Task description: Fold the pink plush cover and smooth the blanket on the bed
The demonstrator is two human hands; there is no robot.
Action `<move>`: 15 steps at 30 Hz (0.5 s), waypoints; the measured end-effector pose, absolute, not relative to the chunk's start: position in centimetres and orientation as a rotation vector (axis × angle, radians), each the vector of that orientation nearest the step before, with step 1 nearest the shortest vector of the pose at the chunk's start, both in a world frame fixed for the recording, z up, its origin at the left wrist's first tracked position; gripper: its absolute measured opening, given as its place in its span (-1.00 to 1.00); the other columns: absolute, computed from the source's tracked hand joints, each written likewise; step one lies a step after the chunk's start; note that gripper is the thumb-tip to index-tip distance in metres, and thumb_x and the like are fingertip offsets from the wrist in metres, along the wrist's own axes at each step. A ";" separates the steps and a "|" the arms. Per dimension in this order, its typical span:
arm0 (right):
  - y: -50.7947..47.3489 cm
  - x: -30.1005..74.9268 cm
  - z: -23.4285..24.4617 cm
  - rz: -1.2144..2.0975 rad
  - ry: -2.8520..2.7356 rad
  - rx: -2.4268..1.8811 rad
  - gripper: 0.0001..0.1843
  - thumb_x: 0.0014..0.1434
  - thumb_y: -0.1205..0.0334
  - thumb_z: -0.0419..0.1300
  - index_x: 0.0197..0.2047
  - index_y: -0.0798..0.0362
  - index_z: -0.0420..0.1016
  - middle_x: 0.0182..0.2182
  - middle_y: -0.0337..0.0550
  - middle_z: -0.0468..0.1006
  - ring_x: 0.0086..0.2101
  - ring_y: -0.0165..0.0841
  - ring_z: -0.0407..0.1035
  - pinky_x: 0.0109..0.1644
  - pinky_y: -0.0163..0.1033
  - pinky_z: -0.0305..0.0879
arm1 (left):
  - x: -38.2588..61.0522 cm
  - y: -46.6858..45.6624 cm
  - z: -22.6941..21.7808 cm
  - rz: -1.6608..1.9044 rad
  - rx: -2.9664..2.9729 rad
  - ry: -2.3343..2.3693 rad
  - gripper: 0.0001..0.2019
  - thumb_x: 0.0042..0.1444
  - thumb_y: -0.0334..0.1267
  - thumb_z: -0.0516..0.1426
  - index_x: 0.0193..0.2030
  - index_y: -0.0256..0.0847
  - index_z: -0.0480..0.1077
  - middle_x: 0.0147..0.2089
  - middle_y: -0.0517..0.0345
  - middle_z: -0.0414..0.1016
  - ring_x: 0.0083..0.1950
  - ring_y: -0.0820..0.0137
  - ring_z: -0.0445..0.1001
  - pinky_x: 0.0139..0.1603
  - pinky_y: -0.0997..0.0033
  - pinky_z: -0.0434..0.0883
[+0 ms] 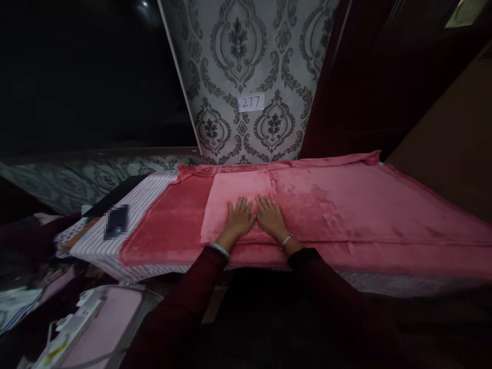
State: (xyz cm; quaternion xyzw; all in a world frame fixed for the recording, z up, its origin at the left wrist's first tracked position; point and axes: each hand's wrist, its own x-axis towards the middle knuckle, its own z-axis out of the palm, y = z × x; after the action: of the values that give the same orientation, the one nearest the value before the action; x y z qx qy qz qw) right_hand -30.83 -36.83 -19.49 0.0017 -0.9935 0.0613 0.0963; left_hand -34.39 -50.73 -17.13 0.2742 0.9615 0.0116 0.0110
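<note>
A pink plush blanket (326, 205) is spread over a long surface, with a small lighter-pink panel (219, 205) of plush fabric on its left part. Whether that panel is a fold of the blanket or a separate piece, I cannot tell. My left hand (240, 219) lies flat on the panel with fingers spread. Beside it my right hand (270, 218) presses flat near the panel's right edge, fingers stretched away from me. The two thumbs nearly touch. Neither hand holds anything.
Beneath the blanket, a striped cloth (96, 246) shows at left, bearing a dark pixelated item (117, 222). A patterned wall (238, 133) stands behind, between a large dark screen (96, 77) and a dark red panel (361, 77). A power strip (77, 328) lies lower left.
</note>
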 end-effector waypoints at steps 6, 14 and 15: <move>-36.9 -31.0 -19.6 0.188 -2.932 -0.023 -0.31 0.42 0.25 -0.15 0.57 0.16 0.09 0.53 0.03 0.03 0.50 -0.10 -0.07 0.50 0.19 -0.02 | -35.2 -56.1 -16.4 0.037 0.525 3.016 -0.22 0.42 0.12 -0.13 0.61 -0.33 -0.07 0.65 -0.24 -0.26 0.67 0.03 -0.28 0.58 -0.30 -0.20; -36.8 -31.1 -19.5 0.229 -2.937 -0.024 -0.30 0.41 0.25 -0.13 0.57 0.16 0.09 0.54 0.02 0.02 0.49 -0.09 -0.07 0.50 0.19 -0.05 | -34.9 -62.8 -17.9 0.403 0.144 3.104 -0.29 0.41 -0.02 -0.08 0.57 -0.42 0.03 0.60 -0.37 -0.02 0.61 0.03 0.03 0.55 -0.10 0.09; -36.8 -31.1 -19.4 0.232 -2.943 -0.027 -0.30 0.41 0.25 -0.12 0.57 0.16 0.09 0.54 0.01 0.02 0.50 -0.09 -0.08 0.50 0.18 -0.04 | -34.9 -63.1 -18.0 0.500 0.132 3.122 -0.31 0.39 -0.06 -0.05 0.54 -0.44 0.08 0.58 -0.38 0.06 0.60 0.03 0.07 0.55 -0.08 0.09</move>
State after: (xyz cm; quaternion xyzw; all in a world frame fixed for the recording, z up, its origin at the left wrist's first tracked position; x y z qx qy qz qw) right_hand -31.07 -36.78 -19.45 -0.0091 -0.9924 0.0782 0.0945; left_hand -34.93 -63.05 -18.03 0.0418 0.9865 0.1581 -0.0116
